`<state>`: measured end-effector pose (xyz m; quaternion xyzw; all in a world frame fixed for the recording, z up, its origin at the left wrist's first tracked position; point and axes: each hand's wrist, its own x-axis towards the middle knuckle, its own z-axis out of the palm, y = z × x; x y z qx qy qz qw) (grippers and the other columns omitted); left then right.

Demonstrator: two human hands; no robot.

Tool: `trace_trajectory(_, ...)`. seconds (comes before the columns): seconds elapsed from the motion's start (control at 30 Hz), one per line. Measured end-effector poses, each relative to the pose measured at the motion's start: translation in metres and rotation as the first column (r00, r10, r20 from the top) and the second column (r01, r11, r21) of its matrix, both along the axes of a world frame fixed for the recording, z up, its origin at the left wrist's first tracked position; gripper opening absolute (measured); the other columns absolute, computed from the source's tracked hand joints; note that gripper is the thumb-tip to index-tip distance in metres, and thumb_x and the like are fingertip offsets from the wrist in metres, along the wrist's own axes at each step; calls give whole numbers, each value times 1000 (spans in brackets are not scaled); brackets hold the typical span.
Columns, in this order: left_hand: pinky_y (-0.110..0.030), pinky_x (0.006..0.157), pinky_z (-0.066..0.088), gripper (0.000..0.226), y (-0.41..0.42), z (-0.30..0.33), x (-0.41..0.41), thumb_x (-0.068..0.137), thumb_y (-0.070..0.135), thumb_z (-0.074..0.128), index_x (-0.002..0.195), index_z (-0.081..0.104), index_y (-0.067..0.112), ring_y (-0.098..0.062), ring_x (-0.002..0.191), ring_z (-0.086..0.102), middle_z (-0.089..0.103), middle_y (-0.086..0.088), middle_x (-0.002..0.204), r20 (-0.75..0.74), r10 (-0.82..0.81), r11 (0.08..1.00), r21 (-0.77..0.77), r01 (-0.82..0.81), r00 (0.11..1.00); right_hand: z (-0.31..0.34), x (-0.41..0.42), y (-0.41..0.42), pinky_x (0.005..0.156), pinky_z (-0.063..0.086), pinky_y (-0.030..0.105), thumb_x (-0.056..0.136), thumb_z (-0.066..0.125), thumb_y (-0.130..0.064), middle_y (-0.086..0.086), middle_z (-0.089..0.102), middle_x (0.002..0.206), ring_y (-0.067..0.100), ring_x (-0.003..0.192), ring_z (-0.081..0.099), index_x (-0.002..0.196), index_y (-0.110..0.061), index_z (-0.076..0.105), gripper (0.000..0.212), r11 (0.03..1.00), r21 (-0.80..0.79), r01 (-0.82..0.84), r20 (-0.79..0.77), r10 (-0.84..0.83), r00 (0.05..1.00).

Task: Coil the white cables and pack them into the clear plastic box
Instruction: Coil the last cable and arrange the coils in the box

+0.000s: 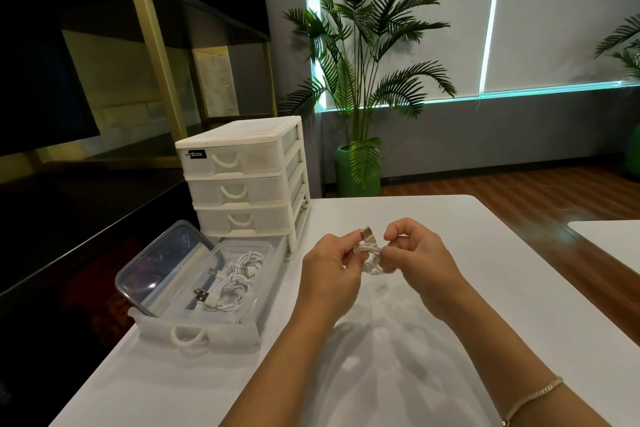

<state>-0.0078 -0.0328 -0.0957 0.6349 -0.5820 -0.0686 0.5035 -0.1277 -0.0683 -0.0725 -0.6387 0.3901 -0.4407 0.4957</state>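
Above the white table (450, 288) I hold a small coil of white cable (372, 258) between both hands. My left hand (330, 274) pinches the coil near its silver USB plug (368, 234), which sticks up. My right hand (415, 255) grips the coil's other side with curled fingers. To the left lies the clear plastic box (242, 291), open, inside a pulled-out drawer (204, 333). Coiled white cables (235, 282) with USB plugs lie in the box. Its clear lid (166, 267) leans against the box's left side.
A white drawer unit (242, 180) with three shut drawers stands behind the box at the table's left edge. A potted palm (360, 87) stands on the floor beyond the table. A second table's corner (609, 239) shows at the right.
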Motion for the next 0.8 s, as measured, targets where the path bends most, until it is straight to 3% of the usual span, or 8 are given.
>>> trace_trajectory(0.17,-2,62,36,38,1,1,-1,93,20,55,130,53,27,-6,77,48,51,8,89,5,33,999,3,-33,999,-2,2,0,61,48,29,81,55,6,4,52,57,16,56,49,82,-14,54,20,999,-4,-33,-11,33,999)
trace_trajectory(0.37,-4,60,34,34,2,3,7,91,20,56,125,59,24,-9,76,48,52,1,84,-20,98,993,-68,-99,995,-3,4,-2,53,42,27,83,58,0,2,48,56,13,51,43,89,-21,57,22,999,-33,-9,-96,5,995)
trace_trajectory(0.53,-2,60,35,31,0,1,19,91,21,57,121,63,24,-9,74,50,50,8,77,-123,137,988,-47,-144,983,-5,8,-1,73,50,27,89,59,-20,-6,58,79,12,72,53,101,-26,60,13,970,-238,57,-271,-122,955)
trace_trajectory(0.67,-7,58,39,28,-1,2,15,91,19,55,117,65,22,-8,76,53,55,9,87,-179,82,996,51,-74,980,-3,5,-3,78,44,20,91,55,-25,-8,60,91,8,85,54,103,-18,67,18,937,-328,118,-300,-221,928)
trace_trajectory(0.73,-13,62,44,24,-2,0,14,88,15,56,108,67,22,-10,76,56,61,3,101,-233,8,994,107,17,972,-4,3,-4,78,43,20,91,55,-25,-8,60,90,8,84,54,101,-17,68,18,930,-336,148,-281,-249,927)
trace_trajectory(0.8,-22,65,48,19,-2,0,13,85,11,57,95,65,26,-12,71,54,62,1,102,-310,-67,983,140,115,948,-5,2,-5,77,44,21,91,56,-26,-7,61,89,9,85,56,100,-16,68,18,931,-325,168,-266,-260,928)
